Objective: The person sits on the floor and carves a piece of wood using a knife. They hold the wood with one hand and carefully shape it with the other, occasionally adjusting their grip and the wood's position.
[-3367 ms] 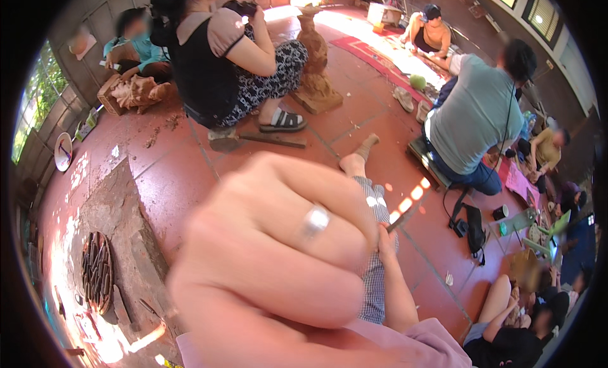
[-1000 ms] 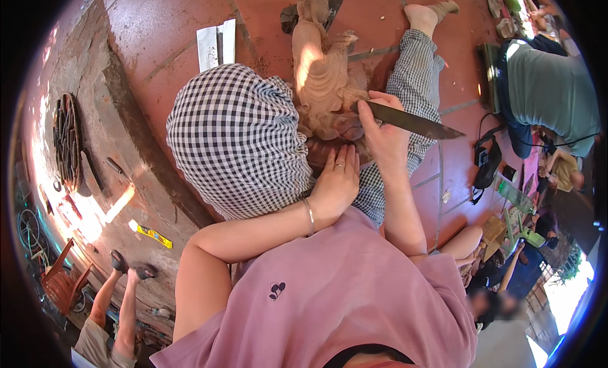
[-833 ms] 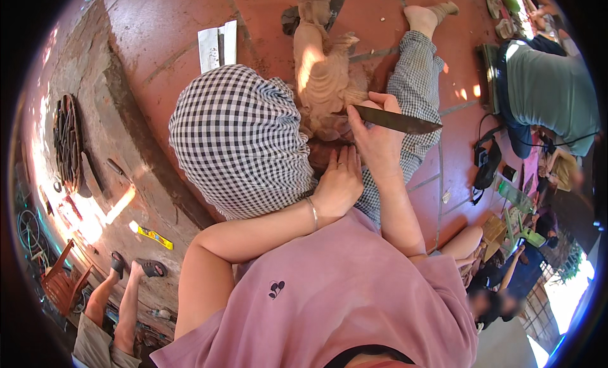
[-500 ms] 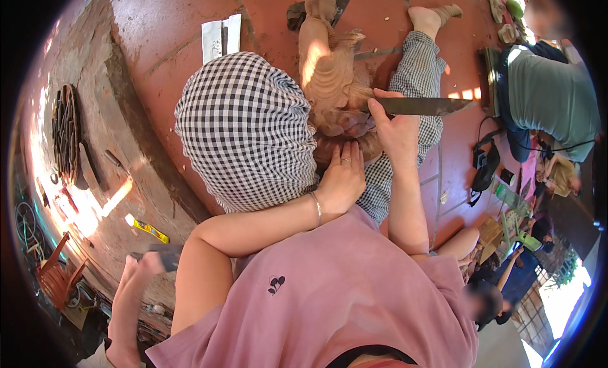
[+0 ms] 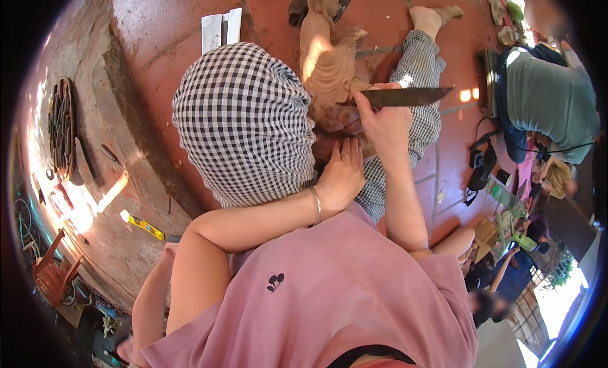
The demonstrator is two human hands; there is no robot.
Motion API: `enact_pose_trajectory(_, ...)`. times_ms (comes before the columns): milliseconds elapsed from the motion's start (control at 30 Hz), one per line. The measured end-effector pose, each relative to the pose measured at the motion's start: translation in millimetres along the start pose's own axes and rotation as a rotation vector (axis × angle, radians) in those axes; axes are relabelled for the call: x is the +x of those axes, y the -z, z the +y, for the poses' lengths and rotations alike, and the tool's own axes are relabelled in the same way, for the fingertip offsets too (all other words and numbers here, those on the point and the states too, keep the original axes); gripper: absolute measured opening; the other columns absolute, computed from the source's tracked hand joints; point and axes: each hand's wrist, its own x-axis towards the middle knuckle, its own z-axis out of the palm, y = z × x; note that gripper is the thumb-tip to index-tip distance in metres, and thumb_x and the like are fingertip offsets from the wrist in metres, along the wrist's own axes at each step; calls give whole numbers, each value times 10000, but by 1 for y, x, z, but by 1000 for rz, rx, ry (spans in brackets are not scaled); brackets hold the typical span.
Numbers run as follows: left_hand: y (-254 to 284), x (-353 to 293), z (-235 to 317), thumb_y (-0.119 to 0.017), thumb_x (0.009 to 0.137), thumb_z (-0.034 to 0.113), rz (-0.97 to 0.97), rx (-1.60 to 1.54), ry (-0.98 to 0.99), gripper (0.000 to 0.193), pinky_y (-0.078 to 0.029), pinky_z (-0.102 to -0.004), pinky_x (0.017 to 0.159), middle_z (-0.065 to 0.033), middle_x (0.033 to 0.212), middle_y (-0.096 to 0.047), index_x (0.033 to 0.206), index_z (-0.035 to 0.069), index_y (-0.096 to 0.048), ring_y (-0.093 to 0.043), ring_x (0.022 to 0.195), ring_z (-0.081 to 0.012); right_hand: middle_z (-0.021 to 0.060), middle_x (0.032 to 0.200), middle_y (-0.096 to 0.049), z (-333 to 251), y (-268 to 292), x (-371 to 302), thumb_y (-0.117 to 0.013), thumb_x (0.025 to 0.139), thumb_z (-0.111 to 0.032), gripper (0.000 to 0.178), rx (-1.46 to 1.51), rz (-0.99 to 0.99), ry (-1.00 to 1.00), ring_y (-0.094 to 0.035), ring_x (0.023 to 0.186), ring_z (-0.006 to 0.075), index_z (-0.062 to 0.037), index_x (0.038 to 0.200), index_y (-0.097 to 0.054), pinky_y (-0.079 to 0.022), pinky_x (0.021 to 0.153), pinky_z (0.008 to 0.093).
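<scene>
Now the right hand (image 5: 386,130) grips a dark blade (image 5: 410,97) beside the carved brown figure (image 5: 328,73), while the left hand (image 5: 342,177) lies flat, fingers outstretched together, against its near end.

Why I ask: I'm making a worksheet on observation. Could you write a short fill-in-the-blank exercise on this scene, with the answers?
1. The dark blade is held in the person's ____ hand.
2. The bracelet circles the person's ____ wrist.
3. The trousers have a black-and-white ____ pattern.
4. The brown carving occupies the gap ____ the person's legs.

Missing words: right; left; checked; between.
</scene>
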Motion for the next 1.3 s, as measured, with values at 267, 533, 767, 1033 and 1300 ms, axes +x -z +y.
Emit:
enact_pose_trajectory(267, -2, -1, 1, -487, 837, 186, 25, 20, 11, 518, -418, -484, 1030, -313, 1303, -521, 1235, -140, -540, -518, 1211, -394, 142, 836, -666, 7, 3, -1, -733, 807, -180, 257, 220, -12, -253, -643, 756, 246, 22, 946, -655, -500, 686, 343)
enact_pose_trajectory(533, -2, -3, -3, -495, 827, 188, 32, 15, -12, 526, -412, -484, 1033, -317, 1295, -521, 1235, -142, -539, -512, 1215, -395, 132, 871, -674, 13, 8, -1, -730, 817, -175, 259, 397, -65, -350, -645, 802, 227, 17, 975, -654, -500, 727, 330)
enact_pose_trajectory(767, 0, -4, -5, -494, 828, 189, 59, -13, -21, 527, -404, -495, 1038, -316, 1293, -521, 1237, -139, -538, -511, 1211, -400, 135, 906, -688, 17, 9, -1, -714, 832, -158, 253, 427, -104, -373, -659, 832, 223, 22, 1000, -660, -507, 745, 319)
enact_pose_trajectory(1033, 0, -2, -4, -489, 833, 188, 30, -9, -16, 520, -402, -488, 1034, -311, 1293, -524, 1236, -137, -540, -517, 1203, -387, 117, 879, -677, 0, -3, -11, -733, 819, -162, 300, 150, -5, -244, -658, 794, 226, 3, 1051, -639, -509, 716, 324)
enact_pose_trajectory(1300, -1, -2, -2, -491, 831, 190, 24, 6, -6, 523, -401, -489, 1034, -312, 1291, -524, 1237, -137, -539, -514, 1206, -386, 117, 898, -684, 5, -1, -12, -727, 825, -156, 259, 78, -2, -38, -666, 805, 267, 9, 1012, -653, -514, 698, 339)
